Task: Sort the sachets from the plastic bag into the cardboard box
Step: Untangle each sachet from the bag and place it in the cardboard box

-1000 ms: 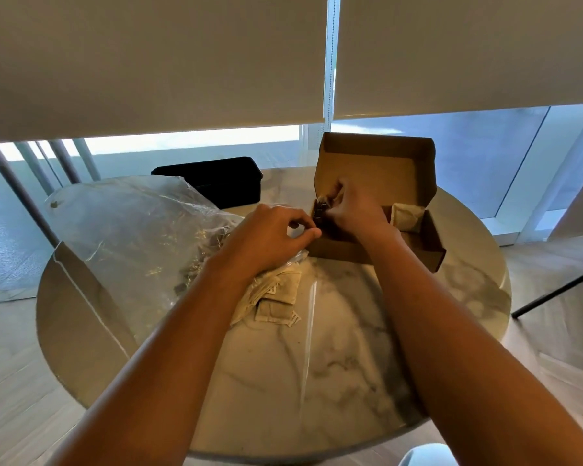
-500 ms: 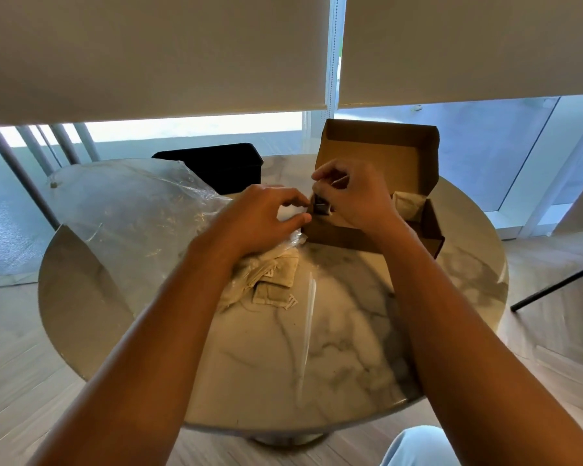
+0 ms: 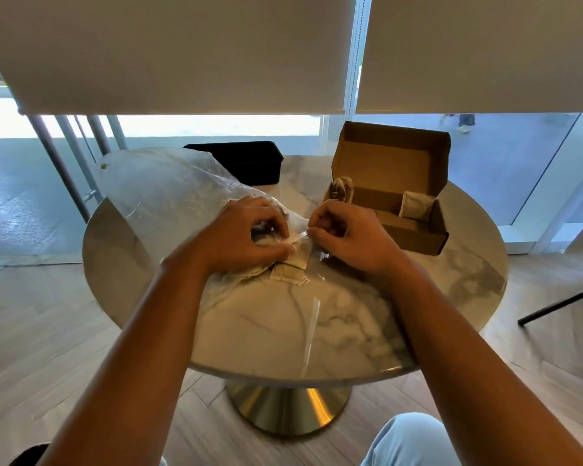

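A clear plastic bag [image 3: 169,193] lies on the left half of the round marble table [image 3: 350,317]. My left hand [image 3: 246,237] grips the bag's open mouth with curled fingers. My right hand [image 3: 347,237] is close beside it, fingers curled and pinching the bag's edge. Beige sachets [image 3: 288,272] spill out of the bag just below my hands. The open cardboard box [image 3: 408,227] stands at the right rear, lid up. Dark-printed sachets [image 3: 341,190] stand at its left end and a pale sachet [image 3: 416,205] leans at its right end.
A black rectangular container [image 3: 246,163] stands at the table's far edge behind the bag. Roller blinds and window glass rise beyond the table. A thin black stand leg [image 3: 559,304] crosses the wooden floor at the right. My knee in light jeans [image 3: 408,442] shows at the bottom.
My right hand has left the box's left end, where sachets now stand, and come back to the bag's mouth. My left hand stays on the bag. The camera has tilted down.
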`<state>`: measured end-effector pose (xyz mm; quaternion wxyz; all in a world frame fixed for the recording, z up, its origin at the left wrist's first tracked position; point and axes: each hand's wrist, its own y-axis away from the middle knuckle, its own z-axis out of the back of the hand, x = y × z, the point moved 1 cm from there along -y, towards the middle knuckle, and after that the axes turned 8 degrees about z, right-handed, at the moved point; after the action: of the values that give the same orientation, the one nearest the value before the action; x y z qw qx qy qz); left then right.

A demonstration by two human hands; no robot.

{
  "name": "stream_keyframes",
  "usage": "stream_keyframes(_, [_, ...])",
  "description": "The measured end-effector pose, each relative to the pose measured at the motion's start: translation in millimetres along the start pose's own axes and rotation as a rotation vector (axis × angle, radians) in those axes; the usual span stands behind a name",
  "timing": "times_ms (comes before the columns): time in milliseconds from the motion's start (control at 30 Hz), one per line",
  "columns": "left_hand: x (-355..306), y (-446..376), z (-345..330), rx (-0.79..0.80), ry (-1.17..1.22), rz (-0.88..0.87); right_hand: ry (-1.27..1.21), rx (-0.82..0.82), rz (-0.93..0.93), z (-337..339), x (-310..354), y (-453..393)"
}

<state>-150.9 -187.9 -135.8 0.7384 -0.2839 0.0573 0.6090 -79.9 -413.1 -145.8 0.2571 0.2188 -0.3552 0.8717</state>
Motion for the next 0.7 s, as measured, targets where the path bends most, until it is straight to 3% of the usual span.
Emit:
stream_keyframes(200, [-2,-3,-4,-0.054,0.030,-0.026,-0.022,0.127,-0.043,-5,-1,0])
stream_keyframes(367, [2,-3,-5,-0.002,0.028,-0.035,-0.109,0.082,-0.042,-2,-3,-1])
stream_keyframes(500, [-3,-5,-1,-0.056,0.044,-0.057,-0.104,0.052,0.005,-2,-4,-2])
stream_keyframes(600, [-9,-2,3,-0.047,-0.049,-0.028,-0.081,0.031,0.027,-3,-6,-3])
stream_keyframes(700, [-13,2,4,-0.146,-0.199,0.007,-0.023,0.030,0.068,-4,-5,-3])
